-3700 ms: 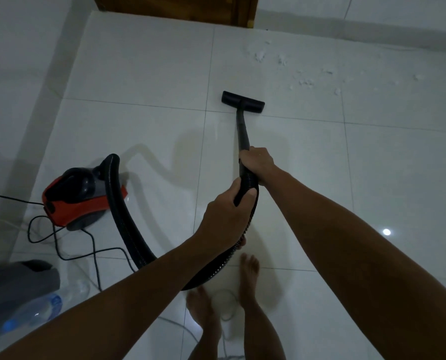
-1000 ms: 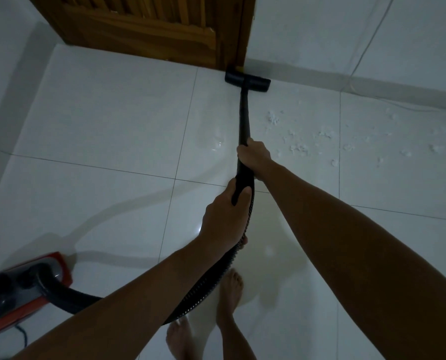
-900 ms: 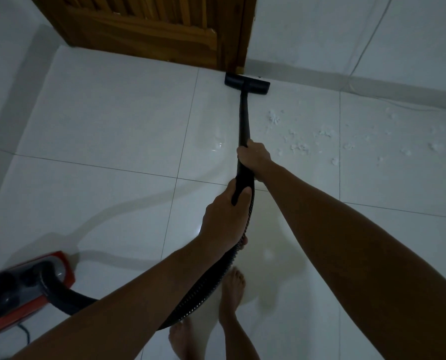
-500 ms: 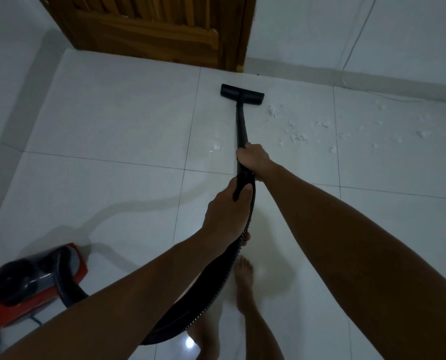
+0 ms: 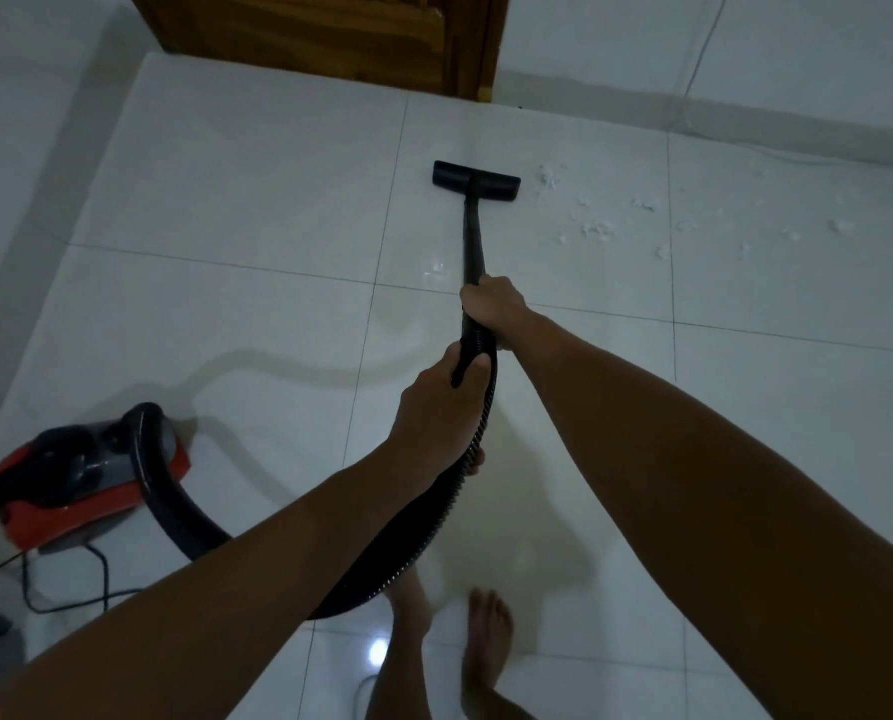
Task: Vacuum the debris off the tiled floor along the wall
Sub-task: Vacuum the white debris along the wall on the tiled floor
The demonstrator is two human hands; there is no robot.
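While both hands were curled round the black vacuum wand, the right hand held it higher up the tube and the left hand gripped the curved handle end just behind, its thumb laid along the top; each grip was closed tight on the wand with no gap showing. From under the left hand the ribbed black hose drooped in a loop past the bare feet and swept back up to the red and black vacuum cleaner, which sat on the floor to the person's left with a thin black cord trailing beside it.

Ahead of the right hand the wand ran straight out to the flat black floor nozzle, which rested on the white tiled floor. White debris lay scattered to the right of the nozzle, the nearest tuft just beside its right end and the rest spread farther right, well ahead of both hands and near the base of the white wall. None of it was touching the nozzle as far as could be seen. A wooden door stood beyond the nozzle, to the left of the wall.
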